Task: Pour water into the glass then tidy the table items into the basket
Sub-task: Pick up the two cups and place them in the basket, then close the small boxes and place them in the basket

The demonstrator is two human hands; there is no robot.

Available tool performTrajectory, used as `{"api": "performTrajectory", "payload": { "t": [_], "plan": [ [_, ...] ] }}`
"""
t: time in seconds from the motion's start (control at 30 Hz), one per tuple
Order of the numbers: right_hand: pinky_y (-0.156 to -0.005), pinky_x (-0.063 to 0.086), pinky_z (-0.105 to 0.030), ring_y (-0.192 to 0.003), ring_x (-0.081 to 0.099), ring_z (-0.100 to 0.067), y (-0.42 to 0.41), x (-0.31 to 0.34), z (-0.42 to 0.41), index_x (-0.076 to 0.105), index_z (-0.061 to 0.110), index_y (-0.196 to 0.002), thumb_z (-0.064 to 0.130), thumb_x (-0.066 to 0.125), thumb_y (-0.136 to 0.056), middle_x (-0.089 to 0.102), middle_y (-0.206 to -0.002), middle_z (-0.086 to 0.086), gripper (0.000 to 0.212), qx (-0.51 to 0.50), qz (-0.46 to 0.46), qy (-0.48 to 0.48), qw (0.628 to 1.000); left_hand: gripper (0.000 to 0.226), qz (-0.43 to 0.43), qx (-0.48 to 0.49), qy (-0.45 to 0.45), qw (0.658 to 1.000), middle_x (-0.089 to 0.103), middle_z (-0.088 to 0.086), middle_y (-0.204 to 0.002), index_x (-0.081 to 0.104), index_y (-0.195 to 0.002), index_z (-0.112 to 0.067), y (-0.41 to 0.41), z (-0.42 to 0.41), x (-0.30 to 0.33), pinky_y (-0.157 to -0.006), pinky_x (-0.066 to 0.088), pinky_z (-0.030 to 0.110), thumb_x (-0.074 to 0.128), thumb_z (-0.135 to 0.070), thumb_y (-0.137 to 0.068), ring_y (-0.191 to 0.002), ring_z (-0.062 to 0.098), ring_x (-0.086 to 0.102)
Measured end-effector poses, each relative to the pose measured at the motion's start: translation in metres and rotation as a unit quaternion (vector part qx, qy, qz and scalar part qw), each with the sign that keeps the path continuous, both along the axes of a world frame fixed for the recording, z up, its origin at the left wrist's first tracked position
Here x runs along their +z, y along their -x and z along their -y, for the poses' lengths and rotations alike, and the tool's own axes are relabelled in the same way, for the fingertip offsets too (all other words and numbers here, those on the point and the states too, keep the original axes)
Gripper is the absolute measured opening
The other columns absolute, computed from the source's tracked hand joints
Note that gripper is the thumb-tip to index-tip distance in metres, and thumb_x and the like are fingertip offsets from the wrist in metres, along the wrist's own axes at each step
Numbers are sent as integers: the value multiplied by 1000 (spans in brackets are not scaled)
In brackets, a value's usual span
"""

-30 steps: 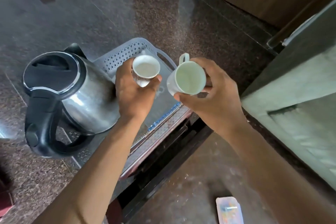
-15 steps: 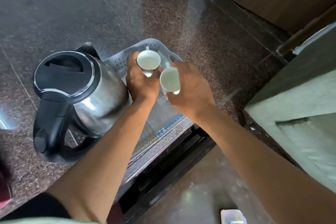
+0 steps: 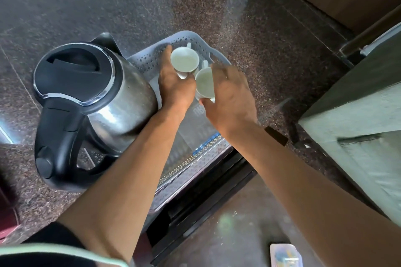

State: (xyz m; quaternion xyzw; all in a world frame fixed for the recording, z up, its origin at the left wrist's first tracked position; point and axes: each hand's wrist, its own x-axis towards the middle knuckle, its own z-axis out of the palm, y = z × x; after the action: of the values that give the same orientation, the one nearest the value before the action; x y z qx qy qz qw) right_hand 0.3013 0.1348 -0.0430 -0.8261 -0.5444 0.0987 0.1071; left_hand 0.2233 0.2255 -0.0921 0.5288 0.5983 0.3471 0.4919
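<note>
gripping a white cup (image 3: pixel 184 59) in the left hand (image 3: pixel 175 86), fingers and thumb curled round its side, mouth tilted toward the camera and handle pointing away. clamping a second white cup (image 3: pixel 205 84) in the right hand (image 3: pixel 230 97), fingers wrapped over its far side and thumb under its near edge, mouth also tipped toward the camera. holding both cups side by side, nearly touching, over the far end of the grey perforated basket (image 3: pixel 156 58); impossible to tell whether either is resting on the basket floor. sitting on the speckled dark countertop (image 3: pixel 249 28), basket with its near end at the counter edge. standing at the basket's left side, a steel kettle (image 3: pixel 95 102) with black lid and handle, its body overlapping the basket's left wall. lying on the floor below, a small pale packet (image 3: pixel 284 256). compared with a second ago, reaching farther forward and lower with both hands, bringing the two cups closer together and deeper over the basket, where before they were being held higher and more apart.
</note>
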Motion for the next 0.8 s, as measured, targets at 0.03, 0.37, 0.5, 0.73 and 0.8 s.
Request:
{"api": "performTrajectory", "payload": {
  "t": [0.03,0.37,0.5,0.73,0.8],
  "plan": [
    [-109,49,-39,-141,44,-30,1,-1,0,40,14,-156,31,82,-92,46,-150,-10,78,1,5,3,1000,85,13,-2,12,1000,59,-9,-150,40,-165,-29,0,1,-1,-118,44,25,79,-7,-93,-138,13,58],
    [-114,44,-40,-144,42,-31,3,-4,-3,25,10,-164,35,79,-94,41,-155,-14,92,4,15,11,1000,88,104,19,56,993,53,1,-166,34,-169,-21,1,9,8,-125,38,25,49,-22,-83,-152,18,52],
    [-117,39,-36,-143,45,-30,3,5,7,25,11,-162,34,84,-89,43,-153,-14,97,-4,4,-12,1000,76,94,51,40,993,35,-2,-177,29,-172,-20,-1,23,24,-103,24,2,45,7,-102,-161,12,35],
    [-117,36,-37,-138,52,-31,10,37,74,43,9,-154,21,79,-88,56,-148,-12,75,-43,-36,-143,988,83,147,-45,-117,981,25,2,-180,22,-171,-15,2,81,74,-136,26,31,63,-25,-99,-161,5,28],
    [-116,39,-40,-134,55,-32,11,42,103,48,5,-152,17,77,-86,61,-143,-13,73,-56,-47,-177,981,82,143,-91,-164,972,33,7,-175,29,-167,-7,1,104,90,-136,27,35,67,-27,-97,-162,11,32]
  ]
}}
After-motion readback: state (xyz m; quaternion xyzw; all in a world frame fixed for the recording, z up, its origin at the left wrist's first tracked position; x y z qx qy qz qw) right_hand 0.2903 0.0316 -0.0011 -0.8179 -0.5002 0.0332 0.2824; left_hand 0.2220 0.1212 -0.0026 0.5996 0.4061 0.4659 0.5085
